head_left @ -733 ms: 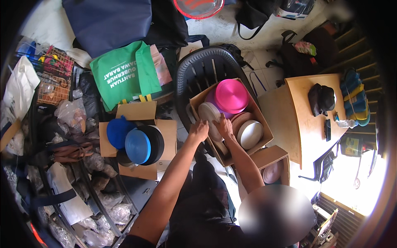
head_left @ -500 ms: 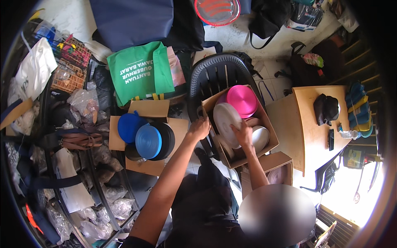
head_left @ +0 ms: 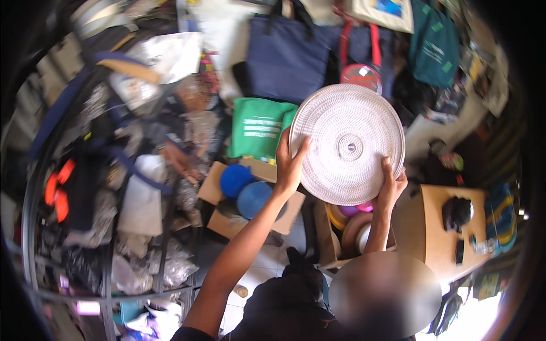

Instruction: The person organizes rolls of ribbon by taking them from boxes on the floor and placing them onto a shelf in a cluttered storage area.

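Note:
A large, flat, off-white roll of webbing (head_left: 348, 145) is held up in front of me, its coiled face toward me and a small hole at its centre. My left hand (head_left: 291, 162) grips its left edge, with the thumb on the face. At the lower right edge my right hand (head_left: 388, 184) grips it too, thumb on the face and fingers partly behind. Below it, partly covered by the roll and my right forearm, is a cardboard box (head_left: 325, 238) with purple, pink, yellow and tan rolls inside.
Left of that box, an opened carton (head_left: 290, 213) holds a blue roll (head_left: 236, 181) and a lighter blue roll (head_left: 256, 199). Behind stands a green bag (head_left: 259, 128). A wooden desk (head_left: 435, 250) is at right. Metal shelving crammed with plastic-wrapped goods lines the left.
The off-white roll has come out of the box and been raised toward me. My left hand has gone from the box edge to the roll. The view has shifted.

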The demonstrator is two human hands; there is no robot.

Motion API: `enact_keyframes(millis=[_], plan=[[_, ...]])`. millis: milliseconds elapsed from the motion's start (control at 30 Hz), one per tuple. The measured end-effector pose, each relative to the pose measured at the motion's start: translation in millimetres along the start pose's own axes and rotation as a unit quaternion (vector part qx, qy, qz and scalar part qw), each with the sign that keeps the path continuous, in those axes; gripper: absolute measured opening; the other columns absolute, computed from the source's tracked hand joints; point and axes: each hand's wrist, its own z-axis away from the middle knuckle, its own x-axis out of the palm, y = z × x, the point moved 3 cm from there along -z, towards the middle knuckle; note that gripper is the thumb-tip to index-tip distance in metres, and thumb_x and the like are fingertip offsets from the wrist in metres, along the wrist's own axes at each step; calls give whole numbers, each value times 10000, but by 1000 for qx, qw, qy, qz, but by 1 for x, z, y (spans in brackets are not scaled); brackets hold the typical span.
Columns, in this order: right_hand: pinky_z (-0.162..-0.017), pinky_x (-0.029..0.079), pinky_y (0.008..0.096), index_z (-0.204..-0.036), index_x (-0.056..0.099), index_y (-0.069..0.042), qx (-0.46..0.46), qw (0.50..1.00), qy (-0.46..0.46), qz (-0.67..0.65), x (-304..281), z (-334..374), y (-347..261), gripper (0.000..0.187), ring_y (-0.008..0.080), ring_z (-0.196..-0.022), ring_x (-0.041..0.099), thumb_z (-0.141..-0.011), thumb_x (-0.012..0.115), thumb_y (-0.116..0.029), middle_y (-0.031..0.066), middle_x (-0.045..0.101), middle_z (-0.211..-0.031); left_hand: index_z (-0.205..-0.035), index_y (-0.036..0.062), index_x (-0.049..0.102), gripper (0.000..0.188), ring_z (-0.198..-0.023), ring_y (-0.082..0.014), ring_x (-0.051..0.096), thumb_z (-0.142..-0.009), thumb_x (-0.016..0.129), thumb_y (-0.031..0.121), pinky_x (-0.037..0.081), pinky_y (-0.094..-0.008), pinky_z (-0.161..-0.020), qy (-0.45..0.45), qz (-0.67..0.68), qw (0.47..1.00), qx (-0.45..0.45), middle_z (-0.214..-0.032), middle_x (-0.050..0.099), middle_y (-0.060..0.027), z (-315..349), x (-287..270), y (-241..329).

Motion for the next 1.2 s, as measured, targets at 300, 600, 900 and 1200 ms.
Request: enact_keyframes(millis=[300, 600, 900, 1200], plan=[[-964, 425, 311, -1219, 572, 41, -99, 985, -113, -84, 237, 59, -75, 379, 196, -1087, 564, -954, 504, -222, 127, 598, -1195, -1331, 17, 412, 632, -1039, -205, 541, -823, 724, 225, 436, -323, -906, 307, -217, 884, 278, -1196, 541, -161, 27, -129, 253], [-811, 505, 343, -1151, 592, 55, -61, 920, -349, -167, 472, 104, -118, 306, 243, -923, 641, -885, 488, -54, 150, 658, -1045, -1207, 7, 380, 573, -1051, -353, 554, -703, 624, 125, 415, -405, -938, 432, -204, 851, 219, -1140, 542, -256, 48, -221, 430], [-597, 551, 411, -1072, 585, 24, 164, 842, -483, -177, 629, 181, -191, 412, 250, -735, 630, -787, 630, -270, 166, 608, -902, -1065, -63, 528, 318, -901, -361, 657, -772, 556, 58, 572, -503, -733, 522, -150, 826, 153, -1055, 610, -234, -32, -331, 546], [-1008, 356, 368, -1205, 564, 96, 71, 837, -539, -64, 728, 179, -152, 692, 338, -1217, 497, -735, 603, -411, 261, 535, -1292, -1429, 26, 150, 734, -1132, -382, 558, -856, 590, 150, 487, -482, -940, 664, -73, 732, 133, -1329, 468, -232, -96, -394, 519]])
